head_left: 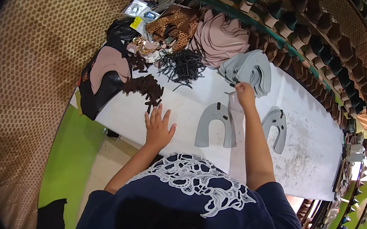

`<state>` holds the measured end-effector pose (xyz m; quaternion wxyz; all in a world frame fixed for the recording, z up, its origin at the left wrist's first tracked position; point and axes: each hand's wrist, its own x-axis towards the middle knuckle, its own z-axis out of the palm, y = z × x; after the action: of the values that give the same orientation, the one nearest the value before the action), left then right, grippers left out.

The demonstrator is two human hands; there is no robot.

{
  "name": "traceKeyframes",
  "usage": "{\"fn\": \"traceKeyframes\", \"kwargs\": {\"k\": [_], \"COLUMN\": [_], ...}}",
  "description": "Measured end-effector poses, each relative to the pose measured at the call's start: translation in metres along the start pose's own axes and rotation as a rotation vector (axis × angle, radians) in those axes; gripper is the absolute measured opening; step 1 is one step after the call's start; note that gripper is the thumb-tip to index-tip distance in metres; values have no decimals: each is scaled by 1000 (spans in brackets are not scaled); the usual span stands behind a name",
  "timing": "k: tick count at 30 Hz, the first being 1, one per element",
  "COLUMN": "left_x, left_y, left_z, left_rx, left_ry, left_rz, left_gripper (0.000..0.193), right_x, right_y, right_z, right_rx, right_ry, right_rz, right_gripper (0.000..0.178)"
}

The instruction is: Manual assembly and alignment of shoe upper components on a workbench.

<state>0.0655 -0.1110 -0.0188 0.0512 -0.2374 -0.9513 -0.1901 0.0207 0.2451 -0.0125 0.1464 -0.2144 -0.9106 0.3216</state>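
My left hand (159,126) rests on the white tabletop (305,175) with its fingers spread, just below a pile of short dark brown strips (146,86). Beside the front of a stack of grey curved pieces (247,69), my right hand (244,94) has its fingers closed. A small dark bit shows near those fingertips, but whether they pinch it is unclear. One grey U-shaped piece (204,124) lies between my arms, with small dark strips on its curve. To the right of my right forearm is another grey U-shaped piece (280,131) with dark bits on it.
Behind the brown pile lies a tangle of black strips (181,65). Farther back are pink pieces (218,39) and leopard-print pieces (173,25). A black bag with a pink piece (109,66) lies at left. Racks of shoes (302,35) border the table's far and right sides.
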Motion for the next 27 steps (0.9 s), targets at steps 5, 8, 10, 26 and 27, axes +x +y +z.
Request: {"fn": "traceKeyframes", "kwargs": {"k": [5,8,10,26,27], "left_x": [2,3,3,38,37], "left_y": [5,8,11,71,72], "left_z": [-3,-4,-3,29,30], "left_rx": [20,21,49,58,63], "left_ry": [-13,-38,-40,-97,-101], "left_rz": [-29,-65,-76,-140,-143], "left_gripper": [52,50,50,51,51], "right_x": [53,87,106,206,207], "right_y": [21,35,46,67,68], "right_z": [-50,-73,-81,-87,-87], "right_rx": [-340,-546,-618,-537,-529], "right_ry": [196,227,271,-71,-73], "right_rz": [-113,-161,-280,-630,-641], "right_gripper": [14,13,10,7,7]}}
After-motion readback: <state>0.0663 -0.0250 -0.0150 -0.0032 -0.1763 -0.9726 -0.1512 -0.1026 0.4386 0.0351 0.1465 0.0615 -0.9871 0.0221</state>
